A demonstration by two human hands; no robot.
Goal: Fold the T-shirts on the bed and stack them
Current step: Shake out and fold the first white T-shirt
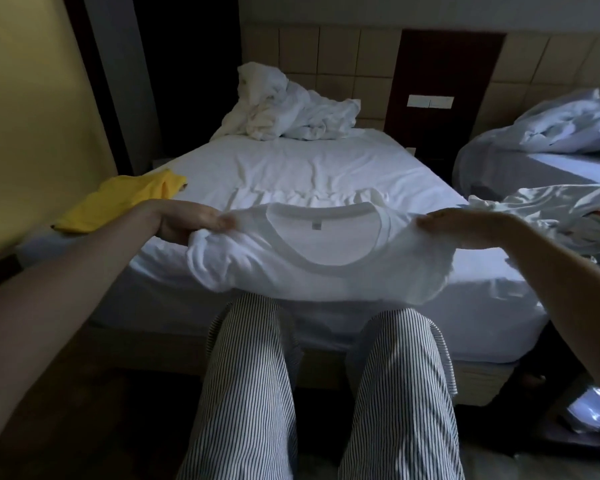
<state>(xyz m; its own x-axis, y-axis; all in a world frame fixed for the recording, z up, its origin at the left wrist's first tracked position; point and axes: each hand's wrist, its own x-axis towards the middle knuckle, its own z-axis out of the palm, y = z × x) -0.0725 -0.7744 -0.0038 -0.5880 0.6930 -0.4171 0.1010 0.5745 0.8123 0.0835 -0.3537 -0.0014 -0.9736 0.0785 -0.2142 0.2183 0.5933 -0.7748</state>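
Bed [291, 168]: wrinkled white sheet, filling the middle of the view.
Bedding [284, 112]: crumpled white heap at the head end of the bed.
White T-shirt [326, 268]: held spread above the foot end of the bed, neckline and label facing up, one sleeve bunched.
Yellow T-shirt [118, 206]: lying on the bed's left edge, beside the left forearm.
Left hand [191, 225]: fingers clamped on the bunched shoulder of the white T-shirt.
Right hand [451, 226]: fingers clamped on its other shoulder.

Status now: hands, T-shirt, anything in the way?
Left hand, right hand: each grips one shoulder of white T-shirt. Shirt spread, held over near edge of bed. Yellow garment at left, apart.
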